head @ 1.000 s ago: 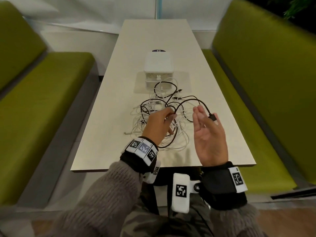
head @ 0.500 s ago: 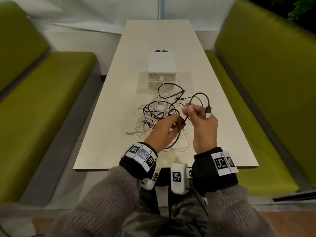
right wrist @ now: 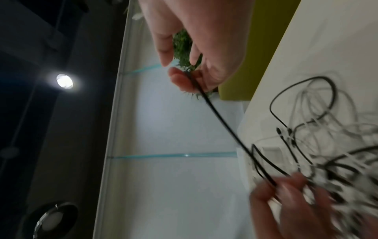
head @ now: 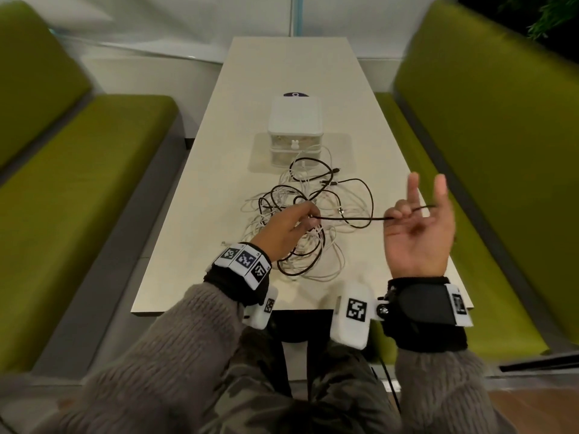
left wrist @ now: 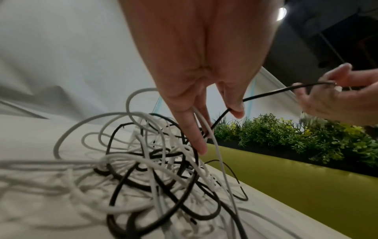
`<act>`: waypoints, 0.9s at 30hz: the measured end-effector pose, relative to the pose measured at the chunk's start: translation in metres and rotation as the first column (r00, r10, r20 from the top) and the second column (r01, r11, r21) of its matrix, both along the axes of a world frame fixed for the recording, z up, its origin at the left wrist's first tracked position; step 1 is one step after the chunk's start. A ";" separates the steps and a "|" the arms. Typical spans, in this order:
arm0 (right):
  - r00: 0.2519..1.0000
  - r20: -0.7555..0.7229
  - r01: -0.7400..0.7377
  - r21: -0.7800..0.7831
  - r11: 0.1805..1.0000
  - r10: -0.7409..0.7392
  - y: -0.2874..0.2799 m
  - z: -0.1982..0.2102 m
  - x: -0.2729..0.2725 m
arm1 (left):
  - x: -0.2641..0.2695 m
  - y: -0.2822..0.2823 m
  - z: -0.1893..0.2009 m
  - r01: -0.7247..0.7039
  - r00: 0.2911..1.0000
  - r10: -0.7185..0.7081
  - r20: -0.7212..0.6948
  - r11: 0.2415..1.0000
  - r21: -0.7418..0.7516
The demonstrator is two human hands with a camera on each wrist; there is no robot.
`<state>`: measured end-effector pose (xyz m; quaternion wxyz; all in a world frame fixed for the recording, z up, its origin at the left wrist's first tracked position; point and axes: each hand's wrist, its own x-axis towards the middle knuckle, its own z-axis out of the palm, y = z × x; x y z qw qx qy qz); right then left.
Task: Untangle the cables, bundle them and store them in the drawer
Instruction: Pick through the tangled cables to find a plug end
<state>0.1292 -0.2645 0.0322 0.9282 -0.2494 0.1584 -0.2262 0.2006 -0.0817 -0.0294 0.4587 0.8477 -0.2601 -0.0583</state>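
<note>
Your black cable (head: 351, 218) runs taut between your two hands above the tabletop (head: 219, 170), while the rest of it loops back into the tangle of black and white cables (head: 300, 214) lying in front of you. Your left hand (head: 289, 228) pinches the black cable over the heap, and a white strand passes between its fingers (left wrist: 196, 139) in the left wrist view. Your right hand (head: 416, 233) is raised, palm toward you, with index and middle fingers pointing up; the thumb and curled fingers pinch the cable's end. Beyond the tangle, touching its far loops, stands the small white drawer unit (head: 295, 126). Green benches (head: 84, 183) flank the tabletop.
</note>
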 end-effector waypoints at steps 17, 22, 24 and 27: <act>0.976 0.159 0.206 -0.471 0.858 -0.147 -0.052 0.058 -0.030 | 0.035 0.001 0.003 -0.094 0.996 0.093 0.016 0.970 0.225; 0.983 -0.106 -0.049 -0.938 0.343 -0.151 -0.021 0.038 -0.013 | 0.032 -0.004 0.020 -0.168 0.986 0.167 0.016 0.984 0.064; 0.969 -0.225 -0.199 -0.956 0.214 -0.104 -0.001 0.021 -0.002 | 0.025 -0.006 0.022 -0.161 0.986 0.160 0.047 0.987 0.023; 0.918 -0.381 -0.387 -0.922 -0.032 -0.108 0.031 0.000 0.015 | 0.015 -0.008 0.021 -0.161 0.986 0.164 0.038 0.983 -0.086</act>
